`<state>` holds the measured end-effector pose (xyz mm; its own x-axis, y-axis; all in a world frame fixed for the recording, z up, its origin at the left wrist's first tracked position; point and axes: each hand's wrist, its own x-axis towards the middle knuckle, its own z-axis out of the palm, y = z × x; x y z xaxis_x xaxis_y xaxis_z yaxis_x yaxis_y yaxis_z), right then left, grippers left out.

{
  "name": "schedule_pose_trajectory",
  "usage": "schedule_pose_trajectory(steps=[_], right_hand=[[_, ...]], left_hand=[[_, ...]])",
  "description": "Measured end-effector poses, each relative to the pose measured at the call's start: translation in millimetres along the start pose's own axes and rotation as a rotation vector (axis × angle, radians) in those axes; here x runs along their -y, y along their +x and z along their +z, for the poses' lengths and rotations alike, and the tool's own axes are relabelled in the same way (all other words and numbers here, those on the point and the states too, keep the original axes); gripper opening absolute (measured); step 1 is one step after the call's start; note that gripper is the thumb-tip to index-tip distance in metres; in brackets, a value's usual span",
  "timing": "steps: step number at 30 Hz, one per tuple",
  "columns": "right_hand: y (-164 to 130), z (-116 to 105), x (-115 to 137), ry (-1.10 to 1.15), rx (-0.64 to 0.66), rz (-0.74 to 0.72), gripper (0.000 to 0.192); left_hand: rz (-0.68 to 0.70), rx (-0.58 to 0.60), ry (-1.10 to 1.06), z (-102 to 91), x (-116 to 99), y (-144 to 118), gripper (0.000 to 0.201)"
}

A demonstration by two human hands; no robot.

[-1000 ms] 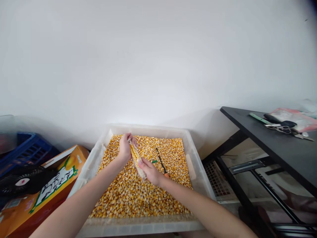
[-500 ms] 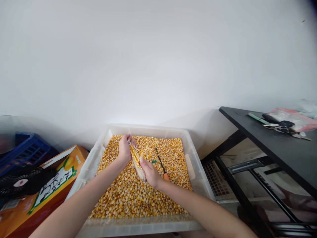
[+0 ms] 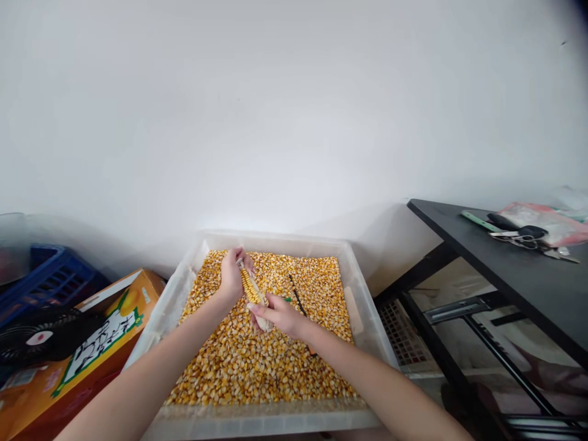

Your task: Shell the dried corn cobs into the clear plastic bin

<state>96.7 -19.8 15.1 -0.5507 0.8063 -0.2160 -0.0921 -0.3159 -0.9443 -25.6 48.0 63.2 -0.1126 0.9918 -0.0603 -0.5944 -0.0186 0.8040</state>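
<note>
A partly stripped corn cob (image 3: 251, 288) is held slanted between my two hands, over a bed of loose corn kernels (image 3: 229, 361). Yellow rows remain on its upper part, while the lower end is pale and bare. My left hand (image 3: 233, 272) is closed around the cob's far tip. My right hand (image 3: 278, 313) wraps the near end, its thumb lying across the cob. Beyond my right wrist, a thin dark rod (image 3: 296, 293) lies on the kernels; my forearm covers most of its orange handle (image 3: 312, 351).
The kernels fill a translucent plastic bin (image 3: 370, 318) against a white wall. Left of it stand an orange carton (image 3: 133, 300), a black fan (image 3: 41, 337) and a blue crate (image 3: 55, 275). On the right, a black table (image 3: 500, 269) carries scissors (image 3: 519, 239) and a pink bag (image 3: 555, 223).
My right hand has turned and shifted slightly left, with its thumb now across the cob. The orange handle is more covered by my forearm. My left hand stays at the tip.
</note>
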Motion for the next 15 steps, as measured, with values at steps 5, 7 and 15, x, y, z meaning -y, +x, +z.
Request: schedule_pose_trajectory(steps=[5, 7, 15], right_hand=[[4, 4, -11, -0.147, -0.117, 0.004, 0.047], [5, 6, -12, -0.167, -0.165, 0.025, 0.047], [4, 8, -4, 0.021, -0.096, -0.008, 0.052]], left_hand=[[0.05, 0.002, 0.069, 0.6, 7, -2, 0.035], [0.114, 0.03, 0.143, 0.4, 11, -2, 0.037], [0.014, -0.009, 0.039, 1.8, 7, -2, 0.035]])
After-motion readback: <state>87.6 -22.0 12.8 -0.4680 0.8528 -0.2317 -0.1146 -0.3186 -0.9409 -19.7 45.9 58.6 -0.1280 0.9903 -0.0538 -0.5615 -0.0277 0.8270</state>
